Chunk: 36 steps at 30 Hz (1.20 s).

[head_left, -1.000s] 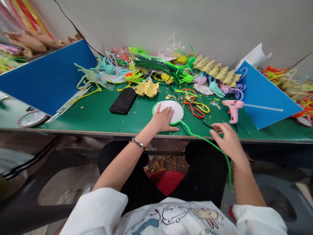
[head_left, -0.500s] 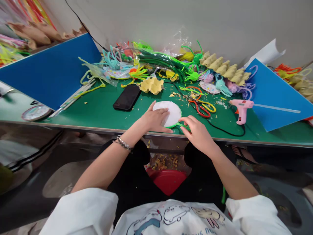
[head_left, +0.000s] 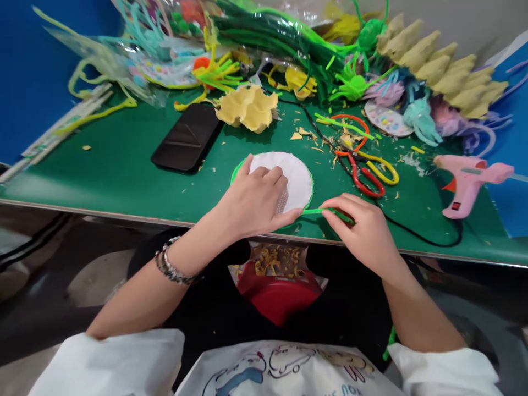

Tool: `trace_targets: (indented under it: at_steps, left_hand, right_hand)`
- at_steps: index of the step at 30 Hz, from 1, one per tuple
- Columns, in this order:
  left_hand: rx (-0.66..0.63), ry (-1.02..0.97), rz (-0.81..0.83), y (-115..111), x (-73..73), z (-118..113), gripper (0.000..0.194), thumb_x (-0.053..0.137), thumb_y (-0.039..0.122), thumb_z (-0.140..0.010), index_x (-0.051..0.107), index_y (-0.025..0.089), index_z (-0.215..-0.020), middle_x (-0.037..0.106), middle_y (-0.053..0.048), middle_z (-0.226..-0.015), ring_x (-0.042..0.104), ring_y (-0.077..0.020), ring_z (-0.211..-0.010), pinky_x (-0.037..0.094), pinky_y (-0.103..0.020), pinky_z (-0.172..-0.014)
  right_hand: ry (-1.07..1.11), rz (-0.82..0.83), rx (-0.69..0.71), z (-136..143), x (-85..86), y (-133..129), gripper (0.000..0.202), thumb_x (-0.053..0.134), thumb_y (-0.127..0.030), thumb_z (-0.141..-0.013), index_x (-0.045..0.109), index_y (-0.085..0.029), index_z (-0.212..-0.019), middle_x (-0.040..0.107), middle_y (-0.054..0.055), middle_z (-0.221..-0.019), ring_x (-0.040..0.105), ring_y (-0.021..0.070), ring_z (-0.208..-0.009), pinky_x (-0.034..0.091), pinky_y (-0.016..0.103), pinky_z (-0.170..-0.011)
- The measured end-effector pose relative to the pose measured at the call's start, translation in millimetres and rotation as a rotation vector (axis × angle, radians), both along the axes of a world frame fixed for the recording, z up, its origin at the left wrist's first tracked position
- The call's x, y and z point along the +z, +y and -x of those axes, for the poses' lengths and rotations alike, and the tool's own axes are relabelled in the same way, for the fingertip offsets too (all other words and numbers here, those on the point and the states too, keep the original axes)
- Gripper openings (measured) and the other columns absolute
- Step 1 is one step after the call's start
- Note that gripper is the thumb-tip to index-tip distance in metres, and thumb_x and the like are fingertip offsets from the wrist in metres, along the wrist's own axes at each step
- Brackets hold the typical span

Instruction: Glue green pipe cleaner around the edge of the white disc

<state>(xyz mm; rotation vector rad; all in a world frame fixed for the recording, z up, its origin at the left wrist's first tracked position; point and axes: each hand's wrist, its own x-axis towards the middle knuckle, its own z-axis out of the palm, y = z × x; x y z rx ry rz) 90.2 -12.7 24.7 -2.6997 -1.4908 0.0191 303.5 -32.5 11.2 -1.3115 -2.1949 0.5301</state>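
Observation:
A round white disc [head_left: 297, 175] lies at the front edge of the green table, with a fuzzy green pipe cleaner [head_left: 312, 211] along its rim. My left hand [head_left: 258, 198] holds the disc down from above, fingers bent over its face and thumb at the lower rim. The palm hides part of the disc. To the right, my right hand [head_left: 358, 225] pinches the free end of the pipe cleaner between thumb and fingers. That stretch runs nearly straight from the rim to my fingertips.
Behind the disc are a black phone [head_left: 187, 137] and a yellow egg-carton piece [head_left: 247, 107]. Scissors [head_left: 367, 170] lie among scraps, right of them a pink glue gun [head_left: 466, 179] with a black cord. Pipe-cleaner figures and a long egg-carton strip [head_left: 441, 63] crowd the back.
The view has moved closer to the table. My right hand has drawn away from the disc to the right, stretching the pipe cleaner out. My left fingers are now more bent.

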Motion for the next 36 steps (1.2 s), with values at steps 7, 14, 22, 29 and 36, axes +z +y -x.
trace_targets:
  at_steps: [7, 14, 22, 29, 36]
  left_hand:
    - [0.016, -0.024, 0.005, -11, -7.7, -1, 0.064, 0.036, 0.057, -0.090, 0.059, 0.005, -0.119, 0.058, -0.024, -0.131, 0.056, -0.0395, -0.119, 0.034, -0.066, -0.107]
    - [-0.013, -0.028, -0.040, -14, -10.5, 0, 0.058, 0.034, 0.044, -0.091, 0.057, 0.002, -0.124, 0.057, -0.024, -0.133, 0.056, -0.0391, -0.121, 0.035, -0.067, -0.107]
    - [-0.052, -0.002, -0.134, -17, -10.5, 1, 0.057, 0.035, 0.036, -0.092, 0.056, -0.006, -0.123, 0.059, -0.026, -0.129, 0.060, -0.0381, -0.117, 0.036, -0.058, -0.111]
    - [-0.047, -0.003, -0.151, -16, -11.6, -1, 0.058, 0.038, 0.036, -0.089, 0.055, -0.007, -0.123, 0.059, -0.027, -0.129, 0.060, -0.0372, -0.117, 0.036, -0.053, -0.112]
    - [-0.018, -0.025, -0.117, -16, -9.8, -1, 0.052, 0.039, 0.031, -0.088, 0.056, -0.003, -0.123, 0.059, -0.024, -0.130, 0.060, -0.0349, -0.117, 0.033, -0.053, -0.114]
  right_hand:
    - [0.015, -0.105, -0.042, 4, -8.7, -5, 0.027, 0.058, -0.031, -0.089, 0.055, -0.022, -0.063, 0.050, -0.002, -0.060, 0.047, 0.0107, -0.055, 0.037, 0.026, -0.054]
    - [-0.098, -0.119, -0.050, 4, -14.5, 0, 0.028, 0.062, -0.028, -0.086, 0.055, -0.021, -0.060, 0.050, -0.003, -0.058, 0.046, 0.0094, -0.054, 0.034, 0.025, -0.052]
    - [-0.159, -0.232, -0.040, 6, -22.4, 6, 0.027, 0.066, -0.026, -0.085, 0.057, -0.019, -0.060, 0.051, -0.002, -0.057, 0.048, 0.0081, -0.052, 0.033, 0.023, -0.049]
    - [-0.227, -0.348, -0.052, 8, -19.0, 9, 0.029, 0.066, -0.029, -0.085, 0.057, -0.019, -0.060, 0.050, -0.003, -0.055, 0.046, 0.0071, -0.050, 0.032, 0.023, -0.047]
    - [-0.255, -0.354, -0.063, 10, -19.1, 12, 0.029, 0.064, -0.034, -0.087, 0.058, -0.019, -0.062, 0.050, -0.002, -0.057, 0.046, 0.0077, -0.052, 0.031, 0.024, -0.048]
